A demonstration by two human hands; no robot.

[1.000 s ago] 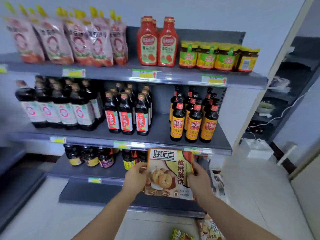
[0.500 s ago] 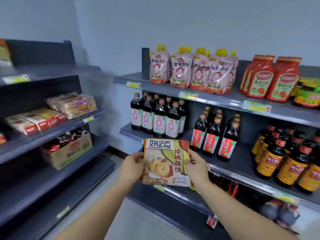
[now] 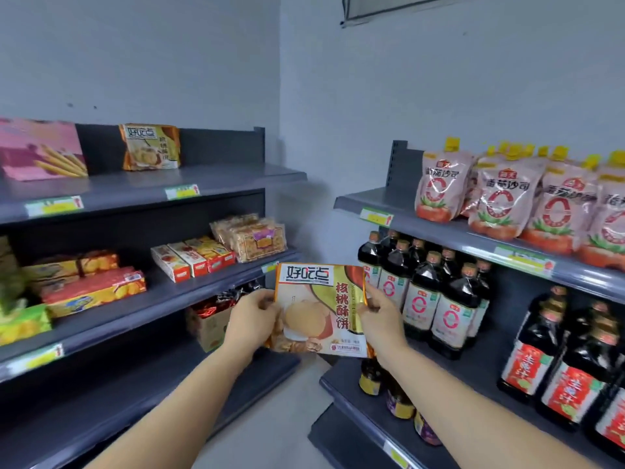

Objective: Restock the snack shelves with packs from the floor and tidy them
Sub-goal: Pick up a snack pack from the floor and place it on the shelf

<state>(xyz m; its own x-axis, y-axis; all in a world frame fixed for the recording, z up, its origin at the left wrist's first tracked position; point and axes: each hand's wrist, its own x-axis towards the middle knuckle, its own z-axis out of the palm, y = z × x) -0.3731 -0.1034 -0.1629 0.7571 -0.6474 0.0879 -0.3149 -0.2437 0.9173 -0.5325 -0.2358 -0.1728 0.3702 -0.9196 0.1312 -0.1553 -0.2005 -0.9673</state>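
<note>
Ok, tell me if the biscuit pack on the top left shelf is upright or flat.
Upright: the biscuit pack stands on its lower edge, front facing out.

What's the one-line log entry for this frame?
left hand: grips cookie pack left edge | right hand: grips right edge | state: held upright, not shelved | matching pack: on top snack shelf

Person's limbs: left hand (image 3: pixel 254 315) and right hand (image 3: pixel 381 316) were both bare; the forearms were likewise bare, uncovered down to the lower edge of view.
</note>
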